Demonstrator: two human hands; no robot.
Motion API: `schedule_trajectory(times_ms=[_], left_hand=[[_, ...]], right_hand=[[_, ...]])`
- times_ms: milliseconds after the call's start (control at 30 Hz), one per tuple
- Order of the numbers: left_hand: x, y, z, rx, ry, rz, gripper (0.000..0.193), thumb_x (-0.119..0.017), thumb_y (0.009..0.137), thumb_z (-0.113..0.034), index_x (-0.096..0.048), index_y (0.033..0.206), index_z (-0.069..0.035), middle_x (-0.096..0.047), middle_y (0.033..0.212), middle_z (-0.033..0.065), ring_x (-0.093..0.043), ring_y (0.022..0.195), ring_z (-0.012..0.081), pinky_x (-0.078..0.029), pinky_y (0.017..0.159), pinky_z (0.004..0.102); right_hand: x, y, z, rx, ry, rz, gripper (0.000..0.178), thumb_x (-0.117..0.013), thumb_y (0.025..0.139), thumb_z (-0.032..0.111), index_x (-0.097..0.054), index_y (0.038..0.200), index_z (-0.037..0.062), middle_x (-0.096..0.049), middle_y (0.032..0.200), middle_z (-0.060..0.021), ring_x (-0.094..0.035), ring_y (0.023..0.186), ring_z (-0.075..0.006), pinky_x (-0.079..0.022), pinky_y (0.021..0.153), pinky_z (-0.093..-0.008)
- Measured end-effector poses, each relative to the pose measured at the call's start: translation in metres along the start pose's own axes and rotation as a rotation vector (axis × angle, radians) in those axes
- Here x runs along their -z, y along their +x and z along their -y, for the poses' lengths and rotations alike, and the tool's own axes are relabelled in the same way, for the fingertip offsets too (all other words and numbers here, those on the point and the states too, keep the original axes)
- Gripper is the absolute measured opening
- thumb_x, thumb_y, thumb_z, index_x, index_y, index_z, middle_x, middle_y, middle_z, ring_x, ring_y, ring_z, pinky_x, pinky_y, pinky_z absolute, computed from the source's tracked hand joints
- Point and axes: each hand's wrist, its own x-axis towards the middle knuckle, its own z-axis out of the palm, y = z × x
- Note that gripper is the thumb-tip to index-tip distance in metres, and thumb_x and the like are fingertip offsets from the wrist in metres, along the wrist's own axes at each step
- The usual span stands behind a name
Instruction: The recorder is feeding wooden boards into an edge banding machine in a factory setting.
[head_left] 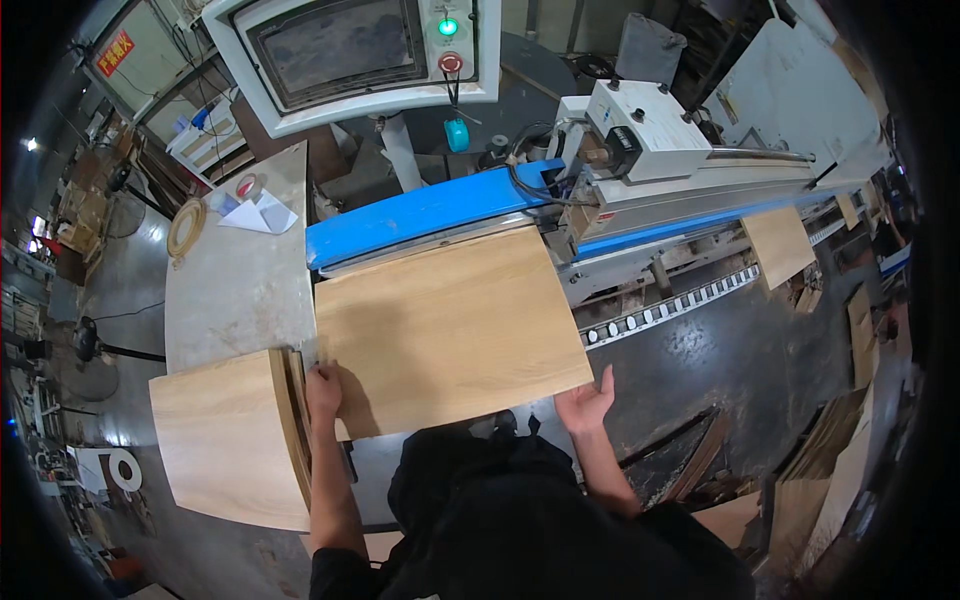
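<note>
Wood-grain panel (pixel 450 330) lies flat, far edge at the blue guard (pixel 430 208). Left hand (pixel 324 391) clamps its left edge; right hand (pixel 585 404), thumb spread, meets the near-right corner, seemingly for levelling. Panel stack (pixel 225 440) sits left, presumably for reach.

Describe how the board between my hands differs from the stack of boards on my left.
The board looks single; the stack shows layered edges. The board's far edge runs along the blue machine bar, while the stack lies at the near end of the grey table. The board looks deeper tan, the stack's top paler. Both show wood grain.
</note>
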Motion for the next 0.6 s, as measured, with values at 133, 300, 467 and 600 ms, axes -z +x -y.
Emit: schedule_trajectory(times_ms=[133, 300, 467, 600], left_hand=[[-0.019, -0.021, -0.021, -0.278, 0.388, -0.1, 0.077, -0.071, 0.094, -0.04, -0.042, 0.148, 0.005, -0.057, 0.134, 0.0326, -0.057, 0.124, 0.046, -0.046, 0.106, 0.0522], [-0.025, 0.012, -0.028, -0.198, 0.16, 0.034, 0.083, -0.077, 0.088, -0.03, -0.037, 0.151, 0.007, -0.053, 0.137, 0.0329, -0.051, 0.129, 0.0493, -0.043, 0.109, 0.0528], [-0.037, 0.024, -0.006, -0.32, -0.219, -0.022, 0.08, -0.081, 0.084, -0.02, -0.043, 0.15, 0.005, -0.058, 0.128, 0.0283, -0.057, 0.119, 0.0433, -0.046, 0.104, 0.0478], [-0.051, 0.021, -0.02, -0.296, -0.236, -0.006, 0.086, -0.083, 0.082, -0.023, -0.04, 0.152, 0.004, -0.057, 0.123, 0.0253, -0.056, 0.114, 0.0396, -0.045, 0.104, 0.0465]], right_hand=[[0.018, 0.016, -0.011, 0.117, -0.079, -0.115, 0.071, -0.039, 0.104, 0.054, -0.051, 0.145, -0.0027, -0.059, 0.145, -0.0163, -0.052, 0.137, -0.0324, -0.037, 0.118, -0.0448], [0.043, 0.047, -0.018, 0.157, -0.325, -0.256, 0.05, -0.039, 0.106, 0.037, -0.057, 0.138, 0.0019, -0.064, 0.137, -0.0107, -0.054, 0.134, -0.0272, -0.037, 0.117, -0.0416], [0.04, 0.052, -0.029, 0.143, -0.29, -0.276, 0.049, -0.046, 0.101, 0.032, -0.056, 0.139, 0.0027, -0.063, 0.138, -0.0107, -0.054, 0.134, -0.027, -0.036, 0.118, -0.0415], [0.043, 0.056, -0.013, 0.147, -0.255, -0.308, 0.05, -0.05, 0.096, 0.029, -0.056, 0.139, 0.0034, -0.061, 0.141, -0.0108, -0.053, 0.135, -0.0269, -0.034, 0.12, -0.0417]])
